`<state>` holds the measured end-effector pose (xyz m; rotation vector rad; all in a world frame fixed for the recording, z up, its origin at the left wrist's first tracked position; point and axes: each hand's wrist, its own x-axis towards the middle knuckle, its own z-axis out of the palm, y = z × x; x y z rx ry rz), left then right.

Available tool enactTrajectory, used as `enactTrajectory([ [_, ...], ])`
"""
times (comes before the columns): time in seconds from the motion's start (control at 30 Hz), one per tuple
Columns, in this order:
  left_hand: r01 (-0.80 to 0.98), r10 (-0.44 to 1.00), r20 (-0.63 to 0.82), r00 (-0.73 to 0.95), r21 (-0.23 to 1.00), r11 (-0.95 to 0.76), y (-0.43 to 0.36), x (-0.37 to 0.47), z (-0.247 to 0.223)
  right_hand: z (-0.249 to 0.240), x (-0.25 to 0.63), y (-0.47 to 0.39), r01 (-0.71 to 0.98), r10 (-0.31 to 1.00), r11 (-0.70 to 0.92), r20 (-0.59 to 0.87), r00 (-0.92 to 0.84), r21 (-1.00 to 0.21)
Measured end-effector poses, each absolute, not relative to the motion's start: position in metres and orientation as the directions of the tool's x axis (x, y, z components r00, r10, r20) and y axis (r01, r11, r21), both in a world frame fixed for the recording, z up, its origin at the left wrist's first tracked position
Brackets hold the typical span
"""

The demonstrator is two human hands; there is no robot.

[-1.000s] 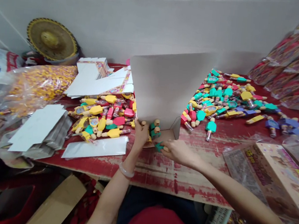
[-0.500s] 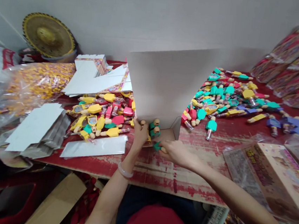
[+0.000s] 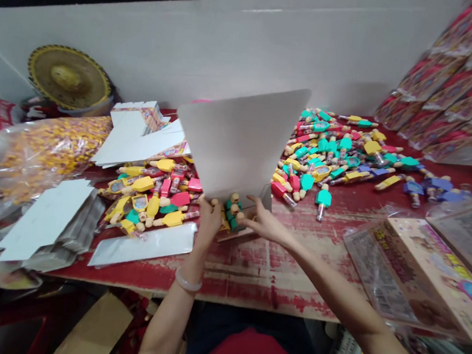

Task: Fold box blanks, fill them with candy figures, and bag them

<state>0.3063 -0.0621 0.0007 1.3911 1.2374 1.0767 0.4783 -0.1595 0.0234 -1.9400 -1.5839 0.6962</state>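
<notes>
A box with a tall raised white lid (image 3: 243, 144) stands at the table's middle. Green pieces with round tan tops (image 3: 233, 213) are in a row inside it, beside yellow ones at the left. My left hand (image 3: 210, 219) is at the box's left side, its fingers bent over the edge by the yellow pieces; what it grips there is hidden. Over the box's right part, my right hand (image 3: 262, 221) has its fingers apart, the lower ones touching the nearest green piece's top.
Mixed coloured pieces (image 3: 155, 194) lie left of the box, and another pile (image 3: 330, 152) lies right. Flat white cards (image 3: 48, 214) are stacked at left, near a bag of yellow items (image 3: 55, 145). A printed box (image 3: 431, 273) lies at right.
The green piece that my right hand held is now in the box with the other green ones, and the fingers have spread. The view has shifted, showing more wall and a window edge.
</notes>
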Motion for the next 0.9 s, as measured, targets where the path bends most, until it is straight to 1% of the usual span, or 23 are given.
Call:
enactTrajectory([
  [0.03, 0.151, 0.997, -0.013, 0.075, 0.988, 0.001, -0.062, 0.299, 0.001, 0.021, 0.499, -0.157, 0.673, 0.967, -0.176, 0.000, 0.253, -0.718],
  [0.07, 0.142, 0.998, -0.042, 0.046, 0.989, 0.035, -0.062, 0.293, 0.001, 0.017, 0.521, -0.151, 0.664, 0.928, -0.233, 0.042, 0.370, -0.710],
  [0.1, 0.129, 0.998, -0.063, 0.016, 0.990, 0.060, -0.062, 0.287, 0.001, 0.013, 0.543, -0.143, 0.668, 0.868, -0.330, 0.065, 0.493, -0.667],
  [0.17, 0.096, 0.995, -0.093, -0.028, 0.991, 0.095, -0.064, 0.280, 0.003, 0.001, 0.581, -0.123, 0.678, 0.758, -0.547, 0.055, 0.650, -0.491],
  [0.2, 0.083, 0.994, -0.107, -0.036, 0.991, 0.110, -0.065, 0.278, 0.005, -0.007, 0.593, -0.114, 0.682, 0.732, -0.618, 0.030, 0.681, -0.392],
  [0.23, 0.074, 0.991, -0.124, -0.039, 0.989, 0.127, -0.066, 0.278, 0.007, -0.015, 0.601, -0.106, 0.692, 0.728, -0.651, 0.002, 0.686, -0.312],
  [0.27, 0.070, 0.989, -0.145, -0.041, 0.987, 0.147, -0.067, 0.278, 0.009, -0.024, 0.605, -0.102, 0.710, 0.738, -0.655, -0.018, 0.675, -0.259],
  [0.3, 0.074, 0.986, -0.159, -0.042, 0.984, 0.162, -0.068, 0.278, 0.012, -0.032, 0.604, -0.101, 0.730, 0.755, -0.642, -0.028, 0.656, -0.234],
  [0.37, 0.096, 0.988, -0.147, -0.044, 0.984, 0.151, -0.068, 0.279, 0.017, -0.048, 0.592, -0.108, 0.760, 0.785, -0.608, -0.029, 0.619, -0.230],
  [0.43, 0.114, 0.995, -0.075, -0.059, 0.990, 0.081, -0.067, 0.278, 0.019, -0.061, 0.577, -0.123, 0.786, 0.811, -0.576, -0.039, 0.584, -0.225],
  [0.5, 0.125, 0.997, 0.013, -0.071, 0.992, -0.004, -0.065, 0.278, 0.020, -0.070, 0.565, -0.138, 0.800, 0.829, -0.555, -0.062, 0.556, -0.228],
  [0.57, 0.137, 0.995, 0.064, -0.078, 0.989, -0.053, -0.061, 0.281, 0.017, -0.074, 0.561, -0.147, 0.788, 0.820, -0.568, -0.089, 0.565, -0.236],
  [0.67, 0.170, 0.992, 0.103, -0.076, 0.981, -0.089, -0.055, 0.287, 0.011, -0.071, 0.570, -0.152, 0.724, 0.765, -0.641, -0.143, 0.627, -0.256],
  [0.73, 0.184, 0.991, 0.114, -0.071, 0.978, -0.099, -0.052, 0.289, 0.007, -0.059, 0.579, -0.155, 0.692, 0.744, -0.664, -0.166, 0.647, -0.282],
  [0.77, 0.187, 0.992, 0.110, -0.067, 0.978, -0.096, -0.051, 0.289, 0.006, -0.050, 0.581, -0.158, 0.674, 0.741, -0.658, -0.128, 0.659, -0.337],
  [0.8, 0.189, 0.993, 0.101, -0.063, 0.978, -0.088, -0.050, 0.289, 0.005, -0.039, 0.580, -0.162, 0.655, 0.739, -0.623, -0.048, 0.672, -0.426],
  [0.83, 0.191, 0.994, 0.091, -0.061, 0.979, -0.078, -0.050, 0.288, 0.004, -0.027, 0.577, -0.166, 0.642, 0.731, -0.551, 0.062, 0.679, -0.534],
  [0.87, 0.193, 0.995, 0.083, -0.061, 0.979, -0.070, -0.050, 0.287, 0.004, -0.015, 0.569, -0.170, 0.635, 0.715, -0.441, 0.179, 0.675, -0.634],
  [0.9, 0.194, 0.995, 0.078, -0.063, 0.979, -0.064, -0.050, 0.286, 0.004, -0.003, 0.559, -0.173, 0.633, 0.702, -0.316, 0.274, 0.657, -0.707],
])
